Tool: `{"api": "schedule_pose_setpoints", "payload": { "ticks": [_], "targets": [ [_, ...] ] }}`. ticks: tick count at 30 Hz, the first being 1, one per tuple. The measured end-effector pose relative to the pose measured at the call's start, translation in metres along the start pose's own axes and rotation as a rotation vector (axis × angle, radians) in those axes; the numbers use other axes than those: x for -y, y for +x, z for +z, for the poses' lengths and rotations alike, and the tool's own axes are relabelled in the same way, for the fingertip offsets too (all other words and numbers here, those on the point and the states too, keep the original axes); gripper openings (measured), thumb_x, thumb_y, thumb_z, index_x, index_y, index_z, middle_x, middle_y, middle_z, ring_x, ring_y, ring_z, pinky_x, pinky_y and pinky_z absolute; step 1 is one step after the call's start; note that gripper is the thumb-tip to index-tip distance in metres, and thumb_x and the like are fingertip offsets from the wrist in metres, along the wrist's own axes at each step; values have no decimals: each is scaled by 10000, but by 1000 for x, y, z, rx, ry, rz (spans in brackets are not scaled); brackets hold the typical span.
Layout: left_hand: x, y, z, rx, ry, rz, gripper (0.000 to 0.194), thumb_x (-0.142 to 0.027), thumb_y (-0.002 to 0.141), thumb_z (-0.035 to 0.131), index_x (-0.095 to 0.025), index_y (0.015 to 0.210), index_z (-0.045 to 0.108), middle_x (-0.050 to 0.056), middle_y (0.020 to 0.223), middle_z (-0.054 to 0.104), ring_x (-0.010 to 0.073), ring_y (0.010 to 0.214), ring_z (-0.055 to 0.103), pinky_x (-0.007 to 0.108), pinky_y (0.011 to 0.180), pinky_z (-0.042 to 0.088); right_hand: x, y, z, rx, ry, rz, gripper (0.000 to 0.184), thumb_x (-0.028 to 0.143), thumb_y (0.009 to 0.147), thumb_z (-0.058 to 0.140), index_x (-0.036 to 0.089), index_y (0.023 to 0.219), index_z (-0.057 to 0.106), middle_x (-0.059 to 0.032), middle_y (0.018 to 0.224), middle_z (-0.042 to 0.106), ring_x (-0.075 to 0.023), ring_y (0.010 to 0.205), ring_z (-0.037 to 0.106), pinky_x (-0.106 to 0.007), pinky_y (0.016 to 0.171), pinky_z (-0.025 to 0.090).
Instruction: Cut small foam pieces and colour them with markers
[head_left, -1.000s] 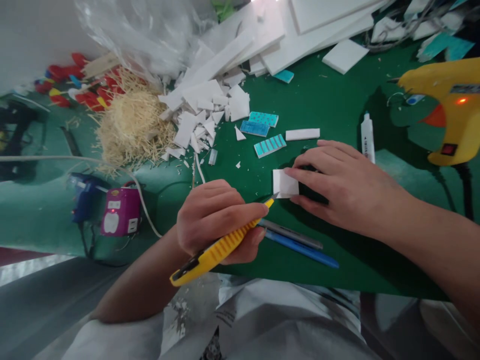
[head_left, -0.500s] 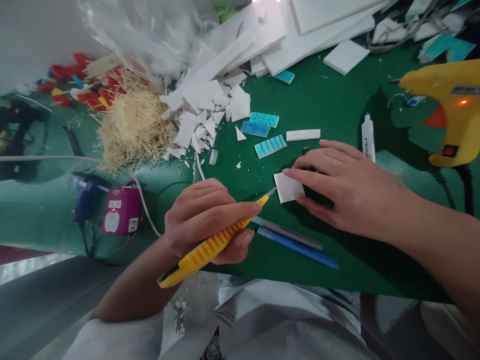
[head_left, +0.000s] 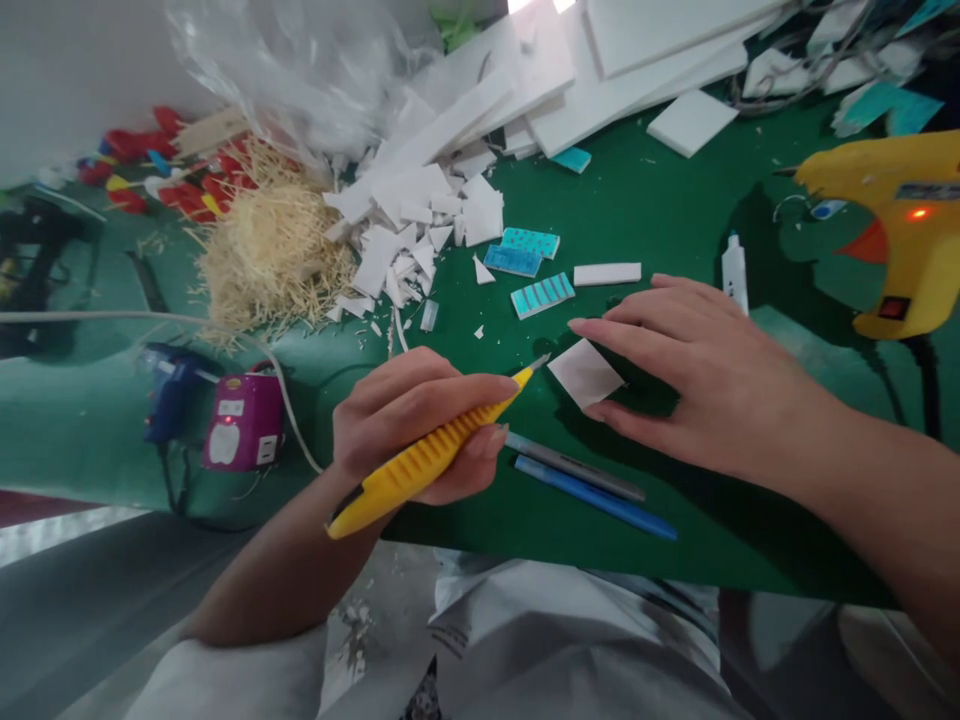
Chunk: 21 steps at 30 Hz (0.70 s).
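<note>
My left hand is closed round a yellow utility knife, its blade out and pointing up to the right. The blade tip is just left of a small white foam square, apart from it. My right hand holds this square between thumb and index finger, the thumb at its lower corner and the index finger at its upper one. The square sits cornerwise on the green table. Below the hands lie a grey pen and a blue pen.
Patterned blue foam pieces and a white strip lie beyond the hands. White scraps and straw are piled left. A yellow glue gun and white marker are right; a purple adapter is left.
My right hand has turned the foam square from straight to cornerwise, and its index finger has shifted to the upper corner. The knife blade has drawn off the square and risen slightly.
</note>
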<state>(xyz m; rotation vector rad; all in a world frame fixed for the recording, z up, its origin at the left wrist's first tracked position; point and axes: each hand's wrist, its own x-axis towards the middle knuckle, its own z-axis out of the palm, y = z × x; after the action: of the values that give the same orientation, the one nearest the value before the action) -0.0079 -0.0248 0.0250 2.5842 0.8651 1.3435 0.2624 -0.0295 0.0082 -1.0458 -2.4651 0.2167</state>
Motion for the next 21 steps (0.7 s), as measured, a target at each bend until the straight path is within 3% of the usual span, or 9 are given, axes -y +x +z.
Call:
{"api": "schedule_pose_setpoints", "payload": {
  "ticks": [4, 9, 14, 17, 21],
  "targets": [
    [1, 1, 0, 31, -17, 57, 137, -292, 943, 638, -202, 1008, 719, -21, 694, 733, 112, 520, 626, 230, 483, 569, 4, 0, 3, 25, -32, -8, 456, 360, 962, 637, 148, 1366, 640, -146, 1157, 754, -313, 1125, 707, -601, 1109, 496],
    [2, 3, -1, 56, -12, 43, 144, -301, 971, 617, -209, 1019, 716, -7, 685, 740, 127, 525, 636, 250, 495, 584, 7, 0, 6, 21, -13, -1, 437, 220, 937, 603, 133, 1362, 655, -152, 1156, 758, -315, 1136, 708, -612, 1124, 481],
    [3, 4, 2, 61, -96, 102, 148, -303, 976, 620, -205, 1033, 714, -12, 669, 741, 127, 479, 612, 247, 457, 555, 7, -2, 5, 30, 82, 10, 543, 101, 878, 556, 165, 1412, 625, -131, 1230, 760, -286, 1165, 705, -613, 1180, 421],
    [1, 2, 4, 106, -124, 54, 178, -350, 1006, 644, -208, 1083, 717, 13, 726, 762, 138, 541, 655, 245, 507, 581, 4, -3, 5, 8, 90, 45, 540, 113, 873, 551, 166, 1407, 616, -133, 1267, 748, -282, 1190, 693, -565, 1153, 451],
    [-3, -2, 6, 184, -163, -54, 246, -406, 991, 716, -198, 1122, 715, 34, 850, 787, 132, 652, 707, 232, 632, 629, 0, -3, 4, -3, 22, 34, 466, 259, 916, 632, 154, 1370, 647, -143, 1195, 760, -307, 1114, 696, -519, 1016, 533]
  ]
}}
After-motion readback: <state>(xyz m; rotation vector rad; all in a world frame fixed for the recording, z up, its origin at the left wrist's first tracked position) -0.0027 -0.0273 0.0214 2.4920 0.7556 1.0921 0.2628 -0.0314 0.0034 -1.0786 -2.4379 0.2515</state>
